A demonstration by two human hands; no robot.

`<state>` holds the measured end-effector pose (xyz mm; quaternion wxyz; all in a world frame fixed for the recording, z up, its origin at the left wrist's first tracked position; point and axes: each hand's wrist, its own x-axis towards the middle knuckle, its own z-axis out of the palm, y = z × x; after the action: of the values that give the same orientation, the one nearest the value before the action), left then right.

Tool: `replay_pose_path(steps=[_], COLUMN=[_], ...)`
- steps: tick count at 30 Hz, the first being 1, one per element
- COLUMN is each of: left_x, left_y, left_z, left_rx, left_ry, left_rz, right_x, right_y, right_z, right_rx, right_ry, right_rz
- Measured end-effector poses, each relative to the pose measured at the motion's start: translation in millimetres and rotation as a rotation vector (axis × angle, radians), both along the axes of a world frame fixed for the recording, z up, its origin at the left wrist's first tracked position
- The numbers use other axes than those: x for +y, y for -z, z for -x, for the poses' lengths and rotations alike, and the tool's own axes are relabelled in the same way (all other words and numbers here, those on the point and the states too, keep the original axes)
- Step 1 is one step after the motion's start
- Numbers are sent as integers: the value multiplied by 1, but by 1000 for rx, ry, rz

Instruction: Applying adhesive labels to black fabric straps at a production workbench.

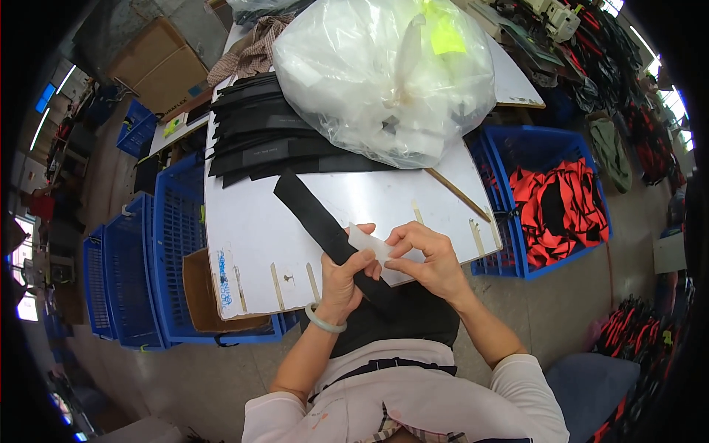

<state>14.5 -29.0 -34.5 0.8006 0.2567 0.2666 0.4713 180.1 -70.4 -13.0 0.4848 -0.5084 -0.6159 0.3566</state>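
Note:
My left hand is closed around a long black fabric strip, which slants from the table down over my lap. A small, thin, translucent white piece lies against the strip, between my two hands. The thumb and forefinger of my right hand pinch this white piece at its right side. Beyond my hands, a pile of similar black strips lies on the white table. A large clear plastic bag full of white pieces stands beside and partly over the pile.
A wooden stick lies near the table's right edge. Blue crates stand at the left, one around a cardboard box. To the right, a blue crate holds red and black fabric pieces. A checked cloth lies at the back.

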Motion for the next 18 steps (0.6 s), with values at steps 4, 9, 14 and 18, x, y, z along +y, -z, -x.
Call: replay_pose_path(steps=[4,9,14,18], left_x=[-1,0,0,1], left_y=[-4,-7,-5,-4], left_z=[2,5,6,6], left_rx=[31,96,142,122], left_ry=[29,37,45,14], left_rz=[-36,-81,-94,-109], right_x=[-2,-5,-9,-8], right_y=[2,0,-10,-3], right_z=[5,5,11,11], right_rx=[91,106,-5,-41], right_ry=[25,-16,-59,-61], right_rz=[34,67,103,71])
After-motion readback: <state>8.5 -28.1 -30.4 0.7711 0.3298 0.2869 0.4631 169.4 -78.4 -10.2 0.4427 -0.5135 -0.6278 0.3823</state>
